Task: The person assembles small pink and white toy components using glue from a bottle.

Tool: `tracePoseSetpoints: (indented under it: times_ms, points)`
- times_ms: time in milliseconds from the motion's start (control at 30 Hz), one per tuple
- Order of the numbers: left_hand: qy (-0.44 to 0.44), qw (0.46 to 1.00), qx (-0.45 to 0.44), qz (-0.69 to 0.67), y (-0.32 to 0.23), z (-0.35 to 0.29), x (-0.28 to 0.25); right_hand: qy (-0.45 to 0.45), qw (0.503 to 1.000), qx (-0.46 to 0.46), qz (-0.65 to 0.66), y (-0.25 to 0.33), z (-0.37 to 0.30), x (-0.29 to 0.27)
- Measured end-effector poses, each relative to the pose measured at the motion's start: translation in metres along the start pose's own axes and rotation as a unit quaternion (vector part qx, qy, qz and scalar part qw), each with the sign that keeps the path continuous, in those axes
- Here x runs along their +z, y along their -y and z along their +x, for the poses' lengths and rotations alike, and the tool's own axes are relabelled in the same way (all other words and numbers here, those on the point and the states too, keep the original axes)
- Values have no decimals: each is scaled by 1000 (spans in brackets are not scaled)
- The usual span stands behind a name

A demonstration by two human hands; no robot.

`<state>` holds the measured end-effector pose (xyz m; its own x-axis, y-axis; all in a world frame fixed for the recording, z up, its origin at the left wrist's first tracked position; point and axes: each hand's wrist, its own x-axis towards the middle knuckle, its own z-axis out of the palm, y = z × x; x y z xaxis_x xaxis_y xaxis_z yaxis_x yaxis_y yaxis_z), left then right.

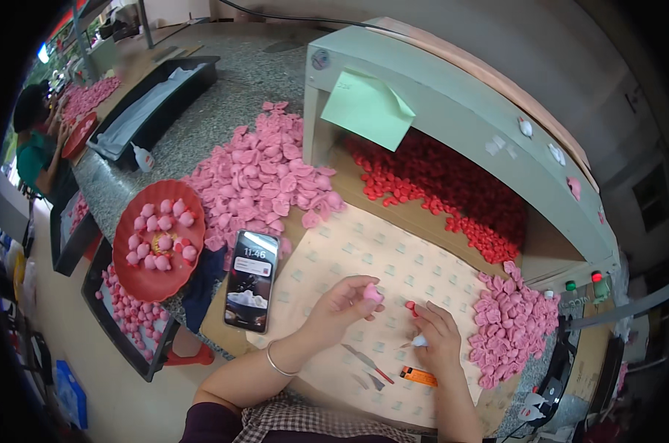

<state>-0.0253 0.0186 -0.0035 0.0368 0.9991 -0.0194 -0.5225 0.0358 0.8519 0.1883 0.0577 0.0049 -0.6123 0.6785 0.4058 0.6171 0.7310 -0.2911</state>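
Note:
Over the patterned paper sheet [327, 255], my left hand [339, 306] pinches a small round pink piece [373, 294] between thumb and fingertips. To its right, my right hand [439, 336] is closed, with a small red piece [410, 305] at its fingertips. A small white glue bottle [419, 340] is tucked in the same hand, its thin tip pointing left. The two hands are apart. Below them on the paper lie a pair of tweezers [369, 362], a dark blade-like piece [376, 382] and an orange box-like item [418, 376].
Pink petal-like pieces lie in a large heap [260, 173] at left and a smaller one [508, 325] at right. Red pieces [452, 210] fill a pale box-like hood [423, 70]. A red plate [138, 280] holds pink pieces beside a phone [251, 280]. Another person [35, 159] sits far left.

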Motion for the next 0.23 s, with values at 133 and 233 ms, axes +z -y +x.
tracePoseSetpoints:
  times_ms: [133,233]
  points:
    - [-13,999,-31,-39,-1,-1,4,-47,979,155,123,3,-5,-15]
    - [18,998,-31,-55,2,-3,3,-4,960,250,123,5,4,-6]
